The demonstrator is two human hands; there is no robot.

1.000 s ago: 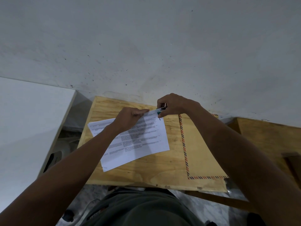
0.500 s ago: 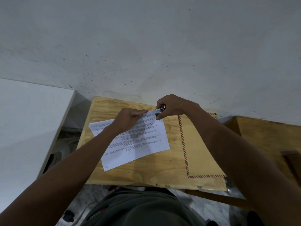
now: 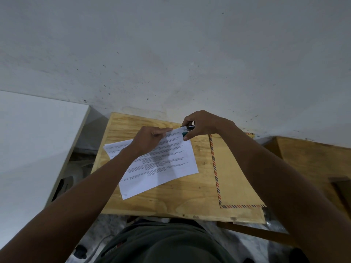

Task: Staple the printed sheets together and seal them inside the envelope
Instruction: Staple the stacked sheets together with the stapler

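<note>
Stapling well here means the left hand [image 3: 150, 141] pinching the printed sheets [image 3: 159, 164] squared on the table [image 3: 171, 202] while the right hand [image 3: 199, 124], curled round the stapler [image 3: 187, 129], squeezes firmly at their far corner (the envelope [image 3: 235, 177] waits just right).

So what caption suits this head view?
Right hand squeezes a stapler on the printed sheets' corner while the left hand steadies them.

- Both forearms bare, no sleeves in view
- left hand [image 3: 150, 138] and right hand [image 3: 202, 124]: no gloves, rings or watch visible
- Dark grey-green garment [image 3: 163, 243] on torso, just below the wooden table [image 3: 171, 204] near edge
</note>
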